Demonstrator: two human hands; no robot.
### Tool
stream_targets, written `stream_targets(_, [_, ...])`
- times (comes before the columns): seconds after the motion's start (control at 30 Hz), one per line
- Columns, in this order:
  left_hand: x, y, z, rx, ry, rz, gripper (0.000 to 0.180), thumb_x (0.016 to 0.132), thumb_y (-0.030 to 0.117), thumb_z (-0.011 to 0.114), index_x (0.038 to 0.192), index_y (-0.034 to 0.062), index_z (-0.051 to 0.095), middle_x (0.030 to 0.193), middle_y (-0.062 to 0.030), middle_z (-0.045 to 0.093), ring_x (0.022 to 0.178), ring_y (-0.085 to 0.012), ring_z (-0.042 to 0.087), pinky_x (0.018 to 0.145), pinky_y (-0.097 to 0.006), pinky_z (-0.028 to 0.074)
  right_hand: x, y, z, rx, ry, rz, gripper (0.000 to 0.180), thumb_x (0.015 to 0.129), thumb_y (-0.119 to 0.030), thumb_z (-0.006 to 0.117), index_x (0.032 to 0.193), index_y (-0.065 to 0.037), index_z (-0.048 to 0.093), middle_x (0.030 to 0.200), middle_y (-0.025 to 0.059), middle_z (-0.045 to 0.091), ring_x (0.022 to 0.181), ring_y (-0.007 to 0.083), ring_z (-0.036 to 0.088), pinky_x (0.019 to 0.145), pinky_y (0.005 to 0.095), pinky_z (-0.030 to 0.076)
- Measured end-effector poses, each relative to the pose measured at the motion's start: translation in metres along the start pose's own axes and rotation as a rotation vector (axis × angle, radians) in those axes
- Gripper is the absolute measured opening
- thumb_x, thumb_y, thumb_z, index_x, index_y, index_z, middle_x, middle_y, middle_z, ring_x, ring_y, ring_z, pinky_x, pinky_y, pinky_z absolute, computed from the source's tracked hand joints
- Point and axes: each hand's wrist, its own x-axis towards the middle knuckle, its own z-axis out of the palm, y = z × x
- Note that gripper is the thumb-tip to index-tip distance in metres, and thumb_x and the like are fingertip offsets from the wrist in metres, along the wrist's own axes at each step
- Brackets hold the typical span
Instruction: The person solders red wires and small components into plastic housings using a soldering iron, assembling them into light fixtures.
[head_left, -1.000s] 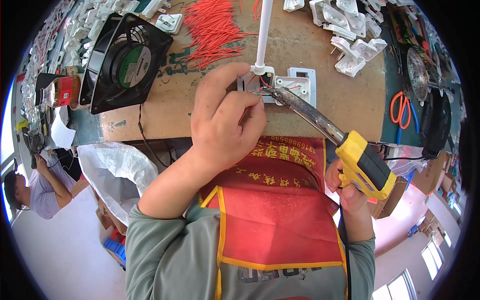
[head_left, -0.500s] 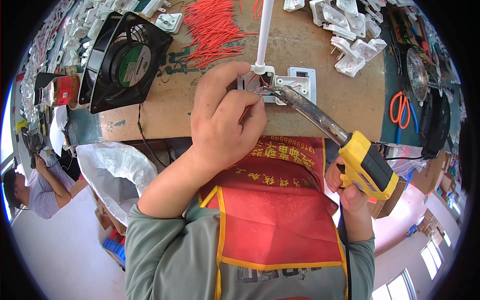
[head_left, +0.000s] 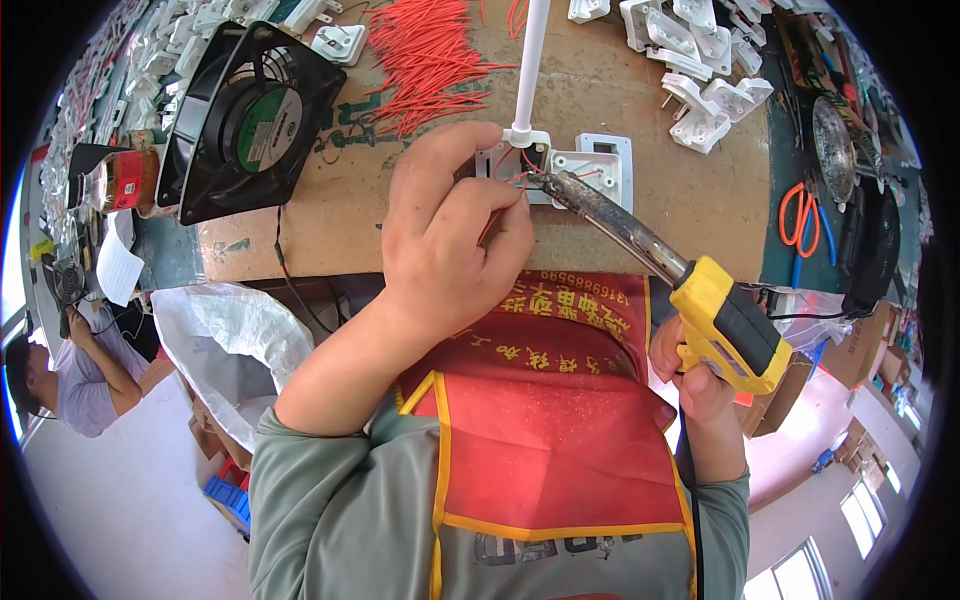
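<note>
My right hand [head_left: 690, 375] grips a yellow and black soldering gun [head_left: 728, 325] by its handle. Its dark metal barrel slants up to the left, and the tip meets red wires inside an opened white plastic housing [head_left: 590, 165]. Over the housing's left side, my left hand [head_left: 450, 225] is closed, thumb and forefinger pinched near the tip. A fine strand, apparently solder wire, shows at these fingertips, partly hidden. My left forefinger rests near the base of a white rod [head_left: 530, 70] standing at the housing's back edge.
Cut red wires [head_left: 430, 60] lie behind the housing. A black fan [head_left: 250, 125] stands on the left. White plug housings [head_left: 710, 110] are heaped at the back right, near orange-handled scissors [head_left: 798, 215]. Another person [head_left: 95, 375] sits at far left, beyond a white sack [head_left: 235, 345].
The soldering gun has shifted slightly left and up, its tip still at the wires. My left hand stays almost in place. A paper at the far left has swung outward.
</note>
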Motion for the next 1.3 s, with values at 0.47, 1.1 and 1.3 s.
stream_targets(0.47, [0.000, -0.001, 0.000, 0.004, -0.005, 0.014, 0.020, 0.063, -0.005, 0.069, 0.077, 0.0029, 0.058, 0.109, -0.0158, 0.058, 0.094, -0.0329, 0.058, 0.077, -0.038, 0.049, -0.005, 0.000, -0.004, -0.012, 0.047, -0.061, 0.079, 0.072, -0.058, 0.075, 0.123, -0.003, 0.049, 0.068, -0.0019, 0.044, 0.054, 0.0096, 0.043, 0.049, 0.0242, 0.034])
stream_targets(1.1, [0.012, -0.004, -0.046, 0.031, -0.271, 0.092, 0.029, 0.062, -0.001, 0.072, 0.090, 0.0062, 0.067, 0.122, -0.0177, 0.054, 0.110, -0.0384, 0.054, 0.091, -0.043, 0.047, -0.005, -0.018, -0.019, 0.017, 0.156, -0.206, 0.073, 0.078, -0.060, 0.069, 0.119, -0.003, 0.048, 0.063, -0.0026, 0.044, 0.049, 0.0084, 0.040, 0.044, 0.0224, 0.031])
stream_targets(1.3, [0.019, -0.002, -0.032, 0.060, -0.307, 0.220, 0.027, 0.063, 0.003, 0.076, 0.088, 0.0109, 0.069, 0.131, -0.0180, 0.049, 0.122, -0.0438, 0.046, 0.098, -0.048, 0.042, -0.015, -0.010, -0.030, 0.119, 0.111, -0.165, 0.078, 0.075, -0.053, 0.076, 0.122, 0.003, 0.050, 0.068, 0.0027, 0.053, 0.053, 0.0107, 0.046, 0.048, 0.0246, 0.035])
